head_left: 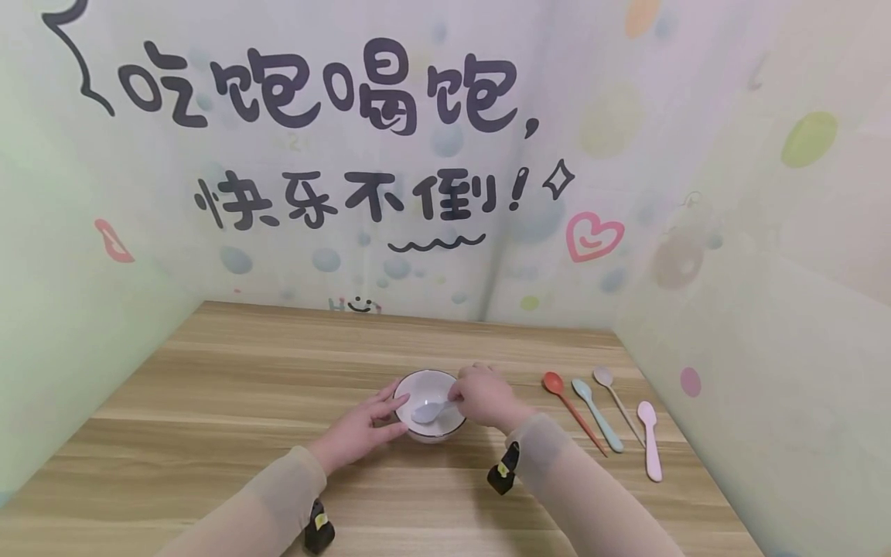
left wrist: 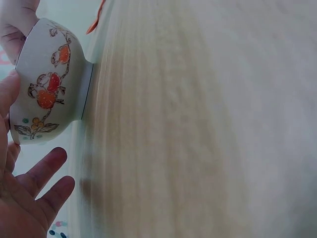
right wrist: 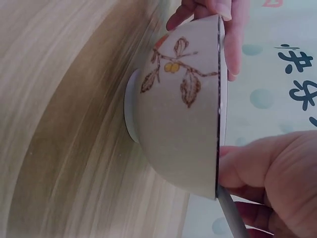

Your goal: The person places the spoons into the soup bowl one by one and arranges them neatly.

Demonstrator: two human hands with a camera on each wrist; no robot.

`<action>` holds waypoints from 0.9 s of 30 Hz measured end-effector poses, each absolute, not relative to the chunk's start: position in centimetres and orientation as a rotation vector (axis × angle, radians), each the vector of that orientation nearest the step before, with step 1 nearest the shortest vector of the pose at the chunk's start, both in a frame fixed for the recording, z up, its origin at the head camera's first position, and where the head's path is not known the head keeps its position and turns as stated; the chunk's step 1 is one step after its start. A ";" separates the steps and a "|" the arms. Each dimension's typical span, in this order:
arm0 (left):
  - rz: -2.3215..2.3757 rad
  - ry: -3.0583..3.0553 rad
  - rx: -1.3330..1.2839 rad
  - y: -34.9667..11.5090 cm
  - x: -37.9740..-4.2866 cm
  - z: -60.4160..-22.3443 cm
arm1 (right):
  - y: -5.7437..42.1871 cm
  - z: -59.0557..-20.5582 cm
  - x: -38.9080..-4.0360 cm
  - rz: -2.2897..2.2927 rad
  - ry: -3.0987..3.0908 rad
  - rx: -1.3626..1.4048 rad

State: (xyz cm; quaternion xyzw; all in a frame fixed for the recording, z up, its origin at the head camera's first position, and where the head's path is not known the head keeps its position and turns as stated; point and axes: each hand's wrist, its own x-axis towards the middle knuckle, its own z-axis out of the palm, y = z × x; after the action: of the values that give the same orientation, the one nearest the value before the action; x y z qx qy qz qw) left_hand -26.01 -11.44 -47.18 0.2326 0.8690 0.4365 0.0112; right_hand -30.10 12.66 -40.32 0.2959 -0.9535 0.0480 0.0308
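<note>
A white bowl (head_left: 418,387) with a dark rim stands on the wooden table. Painted branches and orange-red fruit decorate its outside wall (left wrist: 49,84). My left hand (head_left: 358,435) holds it by the left rim, one finger reaching over the edge while other fingers spread below. In my right hand (head_left: 487,398) is a pale grey spoon (head_left: 426,412), pinched by its handle at the bowl's right side. The spoon's head lies inside the bowl, tilted. From the right wrist view, its handle (right wrist: 230,213) passes close by the rim, partly covered by the fingers.
To the right lie several spoons: a red-orange one (head_left: 554,384), a light blue one (head_left: 599,414), a thin greyish one (head_left: 604,377) and a pink one (head_left: 650,441). Walls with printed writing and dots border the table (head_left: 278,363) at the back and sides.
</note>
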 end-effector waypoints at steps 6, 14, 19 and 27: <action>1.344 2.729 0.717 -11.4 -25.9 -47.2 | 12.5 -40.8 -30.0 0.077 -2.844 0.897; 1.350 2.720 0.711 -11.4 -26.0 -47.3 | 12.4 -41.8 -29.6 0.010 -2.749 0.894; 1.355 2.718 0.694 -11.4 -26.1 -47.3 | 12.5 -42.1 -29.1 0.019 -2.759 0.870; 1.378 2.704 0.710 -11.4 -26.1 -47.3 | 12.8 -42.7 -29.2 0.030 -2.734 0.836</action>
State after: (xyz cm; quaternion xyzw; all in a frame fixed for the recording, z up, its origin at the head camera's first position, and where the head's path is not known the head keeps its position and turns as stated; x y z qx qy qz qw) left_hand -26.09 -11.44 -47.34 0.2279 0.8675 0.4421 0.0123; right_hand -29.18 12.75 -42.69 0.2896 -0.9467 0.0103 0.1407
